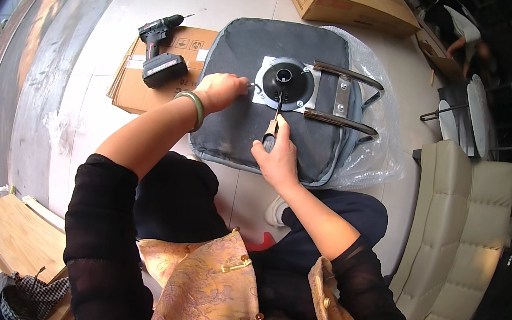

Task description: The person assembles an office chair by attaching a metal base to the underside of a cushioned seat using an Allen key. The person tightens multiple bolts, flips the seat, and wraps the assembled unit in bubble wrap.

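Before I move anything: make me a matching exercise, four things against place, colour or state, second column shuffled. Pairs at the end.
Things
1. Cordless drill
2. Slim-shafted hand tool
3. Bangle
4. Tufted sofa

Place, colour or state
A. Around the wrist of the left hand
B. Cream, at the right side of the view
C. Lying on a cardboard carton
D. Held in the right hand

Pairs: 1-C, 2-D, 3-A, 4-B
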Demonstrator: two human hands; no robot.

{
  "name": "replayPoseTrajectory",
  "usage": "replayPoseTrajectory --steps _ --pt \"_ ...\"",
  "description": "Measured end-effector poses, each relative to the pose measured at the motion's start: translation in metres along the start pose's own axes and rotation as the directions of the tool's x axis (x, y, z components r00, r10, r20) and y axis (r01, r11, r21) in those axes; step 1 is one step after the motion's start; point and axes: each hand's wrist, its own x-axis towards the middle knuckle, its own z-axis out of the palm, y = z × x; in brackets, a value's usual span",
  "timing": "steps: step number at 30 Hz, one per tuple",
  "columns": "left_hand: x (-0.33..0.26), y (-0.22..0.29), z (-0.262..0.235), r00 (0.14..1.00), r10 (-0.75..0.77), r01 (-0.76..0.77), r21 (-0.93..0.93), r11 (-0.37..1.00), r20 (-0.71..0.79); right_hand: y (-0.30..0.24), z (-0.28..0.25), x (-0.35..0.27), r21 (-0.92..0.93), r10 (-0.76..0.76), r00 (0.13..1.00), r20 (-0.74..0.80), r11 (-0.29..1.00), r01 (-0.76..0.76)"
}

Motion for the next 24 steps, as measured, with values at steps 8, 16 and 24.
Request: replayPoseTrajectory --steps 8,16,24 --pt "-0.013 0.000 0.005 0.992 -0.070 0.023 -0.394 0.919 -0.106 -0.003 -0.012 0.012 -0.117 0.011 1.000 -0.010 0.993 -0.012" --pt "-0.033 0.039 -0.010 0.997 -0.048 -0.009 -0.695 0.719 -0.063 -0.028 -0.018 0.065 0.363 0.074 0.997 0.011 0.929 -0.073" --pt "-0.064 0.115 0.030 0.795 -0.600 0.323 -0.777 0.541 -0.087 -0.041 -0.045 0.097 0.425 0.173 0.978 0.116 0.881 -0.207"
